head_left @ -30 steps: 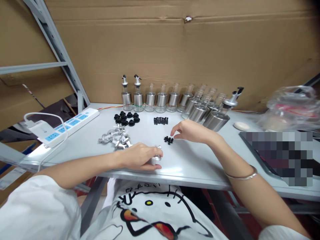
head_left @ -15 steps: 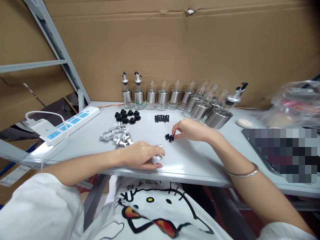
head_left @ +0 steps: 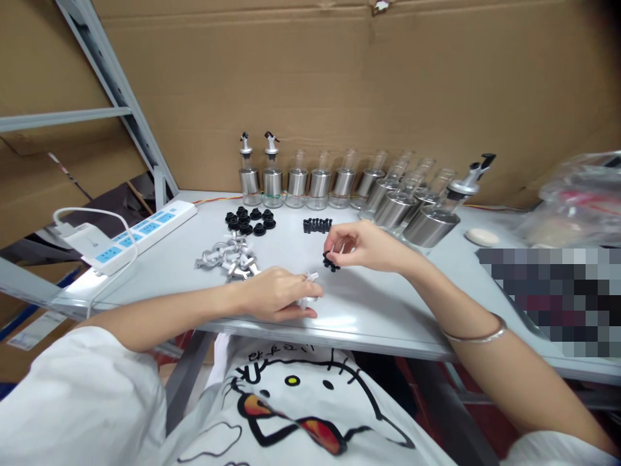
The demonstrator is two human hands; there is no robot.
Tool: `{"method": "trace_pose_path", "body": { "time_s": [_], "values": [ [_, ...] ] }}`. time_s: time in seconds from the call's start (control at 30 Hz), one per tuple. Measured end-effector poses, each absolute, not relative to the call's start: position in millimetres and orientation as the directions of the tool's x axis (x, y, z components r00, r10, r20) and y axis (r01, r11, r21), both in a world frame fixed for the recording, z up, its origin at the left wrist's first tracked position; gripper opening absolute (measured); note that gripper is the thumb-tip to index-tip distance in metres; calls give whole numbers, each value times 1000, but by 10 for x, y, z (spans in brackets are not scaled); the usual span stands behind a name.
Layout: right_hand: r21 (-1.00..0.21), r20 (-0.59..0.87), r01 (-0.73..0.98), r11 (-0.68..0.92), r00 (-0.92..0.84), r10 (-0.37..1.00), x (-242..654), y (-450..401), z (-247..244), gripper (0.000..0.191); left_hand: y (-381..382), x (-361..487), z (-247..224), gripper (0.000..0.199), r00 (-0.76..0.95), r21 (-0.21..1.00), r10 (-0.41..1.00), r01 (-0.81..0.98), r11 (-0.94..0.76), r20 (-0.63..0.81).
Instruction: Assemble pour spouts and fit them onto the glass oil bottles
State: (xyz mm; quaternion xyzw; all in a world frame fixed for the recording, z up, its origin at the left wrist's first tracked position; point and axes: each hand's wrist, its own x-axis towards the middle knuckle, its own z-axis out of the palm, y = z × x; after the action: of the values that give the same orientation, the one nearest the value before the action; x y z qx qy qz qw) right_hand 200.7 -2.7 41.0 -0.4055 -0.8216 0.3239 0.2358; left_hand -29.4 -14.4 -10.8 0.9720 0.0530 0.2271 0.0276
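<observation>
My left hand (head_left: 274, 294) rests low over the table near its front edge, fingers closed around a silver-grey pourer top (head_left: 311, 278). My right hand (head_left: 369, 244) is above a small cluster of tiny black parts (head_left: 334, 266). Its thumb and index finger pinch a small black part (head_left: 326, 255), partly hidden by the fingertips. Left of my left hand lies a heap of silver-grey pourer tops (head_left: 228, 255). Black ribbed stoppers (head_left: 245, 223) are grouped behind that heap. A row of short black pegs (head_left: 317, 225) lies behind the tiny parts.
Several glass bottles with metal sleeves (head_left: 320, 184) line the back; some wear pourers, including a tilted-looking one (head_left: 431, 223) at right. A white power strip (head_left: 145, 233) with a cable lies left. A white oval object (head_left: 482, 237) and plastic bags (head_left: 582, 200) sit at right.
My right hand has lifted slightly and shifted left, its fingers now pinching a small black part. My left hand still holds the pourer top in about the same place. The view has shifted slightly.
</observation>
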Motion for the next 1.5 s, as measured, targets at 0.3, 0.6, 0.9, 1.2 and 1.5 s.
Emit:
{"method": "trace_pose_path", "body": {
  "time_s": [0.3,0.6,0.9,1.2,1.5],
  "values": [
    [-956,-17,208,208,-744,668,1958,-80,429,18,-148,-285,-94,30,891,50,96,83,-995,443],
    [-983,-21,143,111,-699,715,1906,-98,410,19,-151,-296,-104,29,896,17,77,77,-997,438],
    [-994,19,63,94,-726,687,1876,-117,385,15,-147,-291,-114,29,886,-18,35,49,-999,462],
    [-997,17,36,66,-742,670,1851,-128,353,15,-162,-286,-97,22,861,-14,12,22,-1000,508],
    [-999,11,-42,-33,-766,643,1838,-115,296,19,-145,-293,-134,19,844,-14,12,23,-1000,536]
  ]
}}
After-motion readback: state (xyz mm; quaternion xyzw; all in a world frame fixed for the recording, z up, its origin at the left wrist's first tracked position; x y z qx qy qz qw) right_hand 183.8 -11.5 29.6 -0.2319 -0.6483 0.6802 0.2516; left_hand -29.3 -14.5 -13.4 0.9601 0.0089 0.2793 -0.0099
